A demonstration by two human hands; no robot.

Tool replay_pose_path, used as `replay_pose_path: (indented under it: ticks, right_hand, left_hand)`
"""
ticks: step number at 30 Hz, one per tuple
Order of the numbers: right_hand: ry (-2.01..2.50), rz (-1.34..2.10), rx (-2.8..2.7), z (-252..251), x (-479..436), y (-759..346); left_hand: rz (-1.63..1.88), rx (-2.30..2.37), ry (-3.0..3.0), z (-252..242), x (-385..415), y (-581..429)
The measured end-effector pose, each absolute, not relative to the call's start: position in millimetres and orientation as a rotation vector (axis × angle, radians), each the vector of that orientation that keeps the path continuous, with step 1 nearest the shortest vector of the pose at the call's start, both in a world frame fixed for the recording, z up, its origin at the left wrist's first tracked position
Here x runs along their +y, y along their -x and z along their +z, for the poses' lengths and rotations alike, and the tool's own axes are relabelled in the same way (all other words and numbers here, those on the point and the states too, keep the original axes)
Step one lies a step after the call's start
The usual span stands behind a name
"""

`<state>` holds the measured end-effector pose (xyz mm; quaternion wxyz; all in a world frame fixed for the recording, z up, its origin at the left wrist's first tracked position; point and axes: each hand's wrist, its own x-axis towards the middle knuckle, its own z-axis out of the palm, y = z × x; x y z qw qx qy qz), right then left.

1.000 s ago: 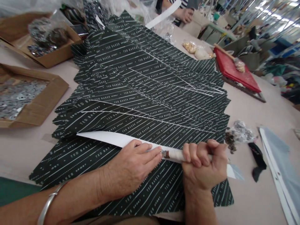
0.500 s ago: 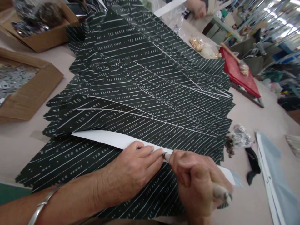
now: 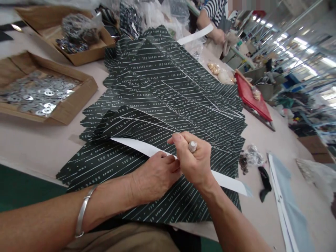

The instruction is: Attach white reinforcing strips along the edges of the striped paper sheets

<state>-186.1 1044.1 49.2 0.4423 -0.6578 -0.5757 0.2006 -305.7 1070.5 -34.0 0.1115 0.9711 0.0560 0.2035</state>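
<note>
Dark green fabric sheets [image 3: 168, 94] with white lettering and slanted lines lie in a layered stack with zigzag edges. Across the front of the stack runs a long white strip [image 3: 136, 144], with a curved edge at its left end. My left hand [image 3: 160, 175], a silver bangle on its wrist, has its fingers curled together on the strip's middle. Close beside it, my right hand [image 3: 193, 157] is wrapped round a pen-like tool [image 3: 193, 146] with a whitish handle. The handle's end points up out of the fist; the tool's tip is hidden behind the hands.
A cardboard tray of metal rings [image 3: 44, 92] stands at left, another box with bagged parts [image 3: 81, 38] behind it. A red flat object [image 3: 253, 99], a black cloth piece [image 3: 265, 183] and pale blue sheeting [image 3: 291, 203] lie at right. A co-worker [image 3: 216, 24] stands beyond the table.
My right hand has turned and lifted, so the tool's handle end, low at the right before, now faces upward. My left hand stays on the strip. The camera view has shifted.
</note>
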Motion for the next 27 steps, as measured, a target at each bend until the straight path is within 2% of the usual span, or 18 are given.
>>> replay_pose_path:
  ticks: [9,15,20,24,27]
  right_hand:
    - [1.62,0.316,-1.669,43.5,1035.8,185.4]
    - [1.578,0.408,-1.251,50.9,1022.4,172.0]
    - [1.21,0.401,-0.924,54.8,1018.5,172.8]
    - [1.191,0.631,-0.835,45.5,1016.0,172.4]
    - [1.105,0.533,-0.827,44.3,1013.6,173.0]
  left_hand:
    - [0.561,0.175,-2.837,-38.1,1068.3,301.1]
    - [0.485,0.114,-2.795,-28.9,1072.7,309.1]
    - [0.512,0.14,-2.774,-27.7,1071.8,309.9]
    - [0.55,0.146,-2.75,-28.6,1071.8,311.0]
    - [0.544,0.124,-2.759,-25.9,1071.9,311.7]
